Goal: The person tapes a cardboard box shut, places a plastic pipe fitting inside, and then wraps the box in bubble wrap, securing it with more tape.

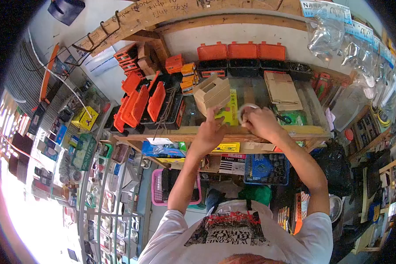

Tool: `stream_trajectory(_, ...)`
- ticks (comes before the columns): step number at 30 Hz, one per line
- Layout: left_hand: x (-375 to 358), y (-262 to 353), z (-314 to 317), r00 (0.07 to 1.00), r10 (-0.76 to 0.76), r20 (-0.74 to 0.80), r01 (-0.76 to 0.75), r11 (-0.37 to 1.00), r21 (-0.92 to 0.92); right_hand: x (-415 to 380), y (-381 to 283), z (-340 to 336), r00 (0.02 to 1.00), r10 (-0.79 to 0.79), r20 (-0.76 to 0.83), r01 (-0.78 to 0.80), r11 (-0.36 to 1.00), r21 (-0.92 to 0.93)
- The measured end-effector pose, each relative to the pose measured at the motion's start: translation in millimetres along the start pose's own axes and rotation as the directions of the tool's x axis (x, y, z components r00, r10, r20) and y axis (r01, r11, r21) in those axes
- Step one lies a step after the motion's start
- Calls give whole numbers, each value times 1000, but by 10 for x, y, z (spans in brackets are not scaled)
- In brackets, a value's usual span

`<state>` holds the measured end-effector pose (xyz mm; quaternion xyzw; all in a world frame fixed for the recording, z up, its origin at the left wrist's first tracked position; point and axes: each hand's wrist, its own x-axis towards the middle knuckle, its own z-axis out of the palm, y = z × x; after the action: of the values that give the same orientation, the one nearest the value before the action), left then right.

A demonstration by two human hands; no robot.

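A small open cardboard box (212, 94) stands tilted on the glass-topped counter. My left hand (212, 132) is at its lower edge, fingers apart, with the index finger reaching up against the cardboard. My right hand (260, 123) is closed on a pale tape roll (247, 111), just right of the box. Between the two hands a yellow-green printed sheet (233, 105) shows. Flat folded cardboard (283, 90) lies beyond my right hand, and dark-handled scissors (285, 119) are beside that wrist. My palms are hidden.
Open black cases with orange lids (138, 105) crowd the counter's left, and more cases (243, 59) line its back. Small orange boxes (188, 79) stand beside the cardboard box. The wooden front edge (251, 132) runs beneath my hands. Plastic packets (325, 39) hang at upper right.
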<state>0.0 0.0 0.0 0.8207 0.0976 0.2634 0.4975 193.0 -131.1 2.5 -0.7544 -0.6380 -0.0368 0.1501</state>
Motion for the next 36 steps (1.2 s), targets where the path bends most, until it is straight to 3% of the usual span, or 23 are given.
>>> stream_trajectory(2, -78, 171, -49, 997, 75, -12, -76, 992, -96, -13, 31, 17, 997, 24, -67, -21, 999, 35)
stream_trajectory(5, -139, 308, -63, 991, 14, 130, 56, 852, -520, -32, 214, 82, 995, 6, -96, 0, 998, 61)
stream_trajectory(6, -155, 379, -113, 987, 12, 159, 76, 843, -532, -12, 115, -70, 996, 25, -85, -17, 996, 89)
stream_trajectory(7, -191, 446, -145, 982, 8, 188, 98, 832, -546, -11, 40, -134, 992, 63, -111, -24, 946, 322)
stream_trajectory(9, -212, 473, -170, 976, 15, 219, 118, 806, -580, -42, -92, -203, 979, 154, -131, -13, 694, 720)
stream_trajectory(12, -195, 471, -149, 976, 39, 212, 105, 771, -628, -80, -271, -289, 981, 152, -125, 98, 174, 980)
stream_trajectory(20, -34, 478, -93, 967, 21, 253, 139, 787, -601, 8, -422, -300, 929, 336, -157, 127, 111, 986)
stream_trajectory(23, 129, 342, -113, 979, 33, 203, 74, 865, -497, 83, -355, -234, 885, 428, -182, 163, 81, 983)
stream_trajectory(25, 252, 429, -37, 999, 35, -34, -39, 988, -147, 151, -328, -181, 852, 490, -184, 205, 11, 979)
stream_trajectory(27, 420, 505, 34, 964, 135, -230, -69, 959, 275, 200, -257, -165, 809, 553, -197, 196, 61, 979)
stream_trajectory(29, 639, 525, 69, 891, 314, -328, -10, 736, 677, 234, -186, -147, 785, 593, -178, 184, 52, 982)
stream_trajectory(31, 834, 317, 199, 857, 452, -248, 5, 473, 881, 252, -131, -137, 777, 616, -131, 179, -17, 984)
stream_trajectory(32, 919, 166, 222, 839, 510, -190, 20, 320, 947, 258, -97, -113, 770, 626, -122, 175, -23, 984)
stream_trajectory(35, 1186, -343, 146, 901, 380, -212, 194, 84, 977, 242, -59, -85, 780, 623, -60, 115, -49, 992)
stream_trajectory(36, 1282, -542, 66, 868, 439, -232, 213, 91, 973, 224, -47, -86, 802, 594, -57, 103, -44, 994)
